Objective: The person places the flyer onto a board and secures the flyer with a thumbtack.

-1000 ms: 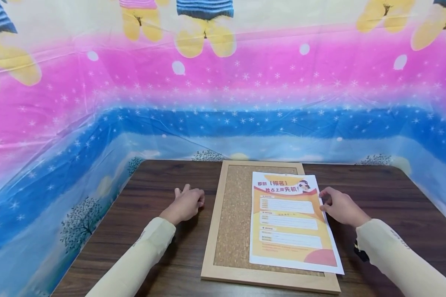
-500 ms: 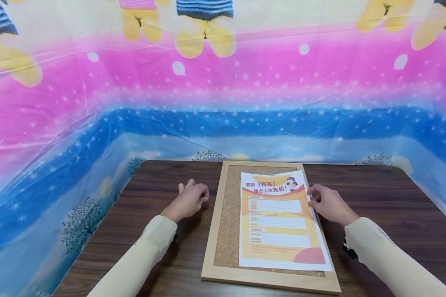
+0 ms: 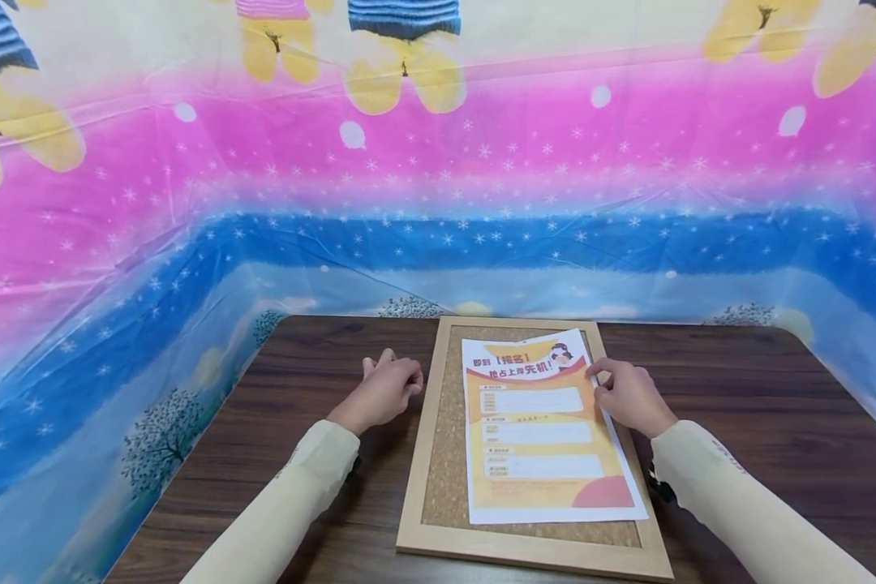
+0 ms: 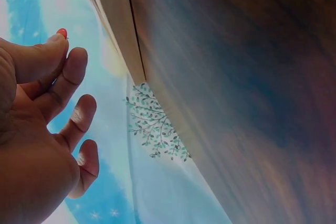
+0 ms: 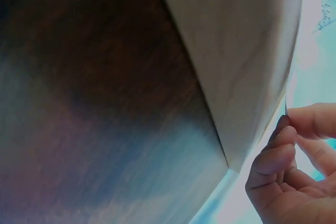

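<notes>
A printed poster (image 3: 533,438) in yellow, orange and white lies over a cork board (image 3: 448,422) with a light wooden frame (image 3: 418,454). My right hand (image 3: 631,395) pinches the poster's upper right edge between thumb and index finger; in the right wrist view that hand (image 5: 294,166) shows the same pinch beside the board's frame. To the left of the board, above the table, is my left hand (image 3: 381,391). Its thumb and index finger pinch a small red push pin (image 4: 62,33), seen in the left wrist view, while the other fingers are loosely bent.
The board lies lengthwise on a dark wooden table (image 3: 745,381), its far end near the back edge. Behind and at both sides hangs a pink and blue printed curtain (image 3: 438,235).
My right hand has moved left with the poster, which now lies more fully within the board and is slightly turned. My left hand has shifted a little right, closer to the frame.
</notes>
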Available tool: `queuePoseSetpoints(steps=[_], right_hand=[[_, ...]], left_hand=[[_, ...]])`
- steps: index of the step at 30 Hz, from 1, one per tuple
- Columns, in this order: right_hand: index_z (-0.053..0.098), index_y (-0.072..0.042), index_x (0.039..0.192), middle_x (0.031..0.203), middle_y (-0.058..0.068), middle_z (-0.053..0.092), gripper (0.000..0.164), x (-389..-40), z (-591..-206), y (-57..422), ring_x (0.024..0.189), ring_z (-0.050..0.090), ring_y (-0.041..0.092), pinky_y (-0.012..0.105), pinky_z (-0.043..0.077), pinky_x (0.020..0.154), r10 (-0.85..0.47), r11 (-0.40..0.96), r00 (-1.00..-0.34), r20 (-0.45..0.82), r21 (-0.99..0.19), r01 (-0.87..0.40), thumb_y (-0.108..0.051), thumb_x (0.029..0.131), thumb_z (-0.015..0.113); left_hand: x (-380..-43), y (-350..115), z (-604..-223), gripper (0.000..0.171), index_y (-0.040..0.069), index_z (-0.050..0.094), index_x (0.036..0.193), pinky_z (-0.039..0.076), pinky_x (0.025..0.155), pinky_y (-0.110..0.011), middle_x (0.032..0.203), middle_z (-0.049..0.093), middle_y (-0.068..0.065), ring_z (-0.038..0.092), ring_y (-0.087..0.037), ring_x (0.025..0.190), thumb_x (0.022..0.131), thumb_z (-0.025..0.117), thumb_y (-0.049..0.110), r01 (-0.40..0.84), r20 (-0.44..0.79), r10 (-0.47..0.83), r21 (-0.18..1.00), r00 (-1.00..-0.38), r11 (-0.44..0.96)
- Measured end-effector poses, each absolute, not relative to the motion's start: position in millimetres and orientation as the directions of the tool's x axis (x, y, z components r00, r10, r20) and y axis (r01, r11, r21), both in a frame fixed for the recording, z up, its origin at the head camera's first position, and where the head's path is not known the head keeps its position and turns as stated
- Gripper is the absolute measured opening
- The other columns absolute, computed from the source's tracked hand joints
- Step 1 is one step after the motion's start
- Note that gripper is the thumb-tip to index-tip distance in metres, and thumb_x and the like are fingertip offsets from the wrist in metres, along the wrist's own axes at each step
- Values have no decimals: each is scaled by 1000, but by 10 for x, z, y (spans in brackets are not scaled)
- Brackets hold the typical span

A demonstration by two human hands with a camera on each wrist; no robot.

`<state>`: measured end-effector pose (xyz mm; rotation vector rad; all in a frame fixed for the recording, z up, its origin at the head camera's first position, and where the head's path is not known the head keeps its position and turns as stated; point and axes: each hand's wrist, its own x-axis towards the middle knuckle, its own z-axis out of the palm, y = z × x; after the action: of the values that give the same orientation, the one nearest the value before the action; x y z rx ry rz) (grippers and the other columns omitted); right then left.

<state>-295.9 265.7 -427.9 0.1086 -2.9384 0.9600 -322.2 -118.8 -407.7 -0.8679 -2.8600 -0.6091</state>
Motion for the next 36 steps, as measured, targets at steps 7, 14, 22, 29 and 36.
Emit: queuePoseSetpoints(steps=[7,14,22,29,36], right_hand=[[62,-3,117,86,15,62,34,-2988,-4325,2628,55,49,19,32,40,46,-10,802,-997,75,-596,-53,-1,84,54],[62,-2,119,94,16,61,32,-3017,-4349,2602,66,51,21,32,41,51,-57,798,-995,87,-595,-98,-3,88,55],[62,-4,121,105,19,61,30,-3038,-4355,2604,78,53,24,31,43,57,-68,794,-997,46,-603,-82,-7,91,57],[62,-5,122,100,14,61,30,-3039,-4319,2652,77,55,22,31,44,59,-98,778,-995,23,-621,-92,-8,92,59],[62,-5,123,102,15,61,31,-3069,-4329,2667,77,54,22,31,43,58,-91,774,-996,18,-628,-82,-9,93,60]], left_hand=[[-3198,-1096,-4035,18,14,54,77,27,80,-49,74,50,7,40,-18,75,93,61,11,510,124,502,362,-856,780],[-3144,-1023,-4015,11,8,54,86,41,57,-31,74,50,-1,47,-15,62,97,53,8,486,-7,544,437,-839,757],[-3087,-999,-3984,10,9,54,85,39,54,-26,71,49,2,46,-12,60,95,57,8,551,28,588,386,-809,740],[-3062,-993,-3993,13,10,53,82,39,54,-26,71,50,1,46,-12,60,93,57,5,549,21,586,378,-810,745],[-3037,-965,-3992,15,11,54,80,40,55,-26,70,50,2,46,-13,61,93,58,4,551,35,579,358,-814,754]])
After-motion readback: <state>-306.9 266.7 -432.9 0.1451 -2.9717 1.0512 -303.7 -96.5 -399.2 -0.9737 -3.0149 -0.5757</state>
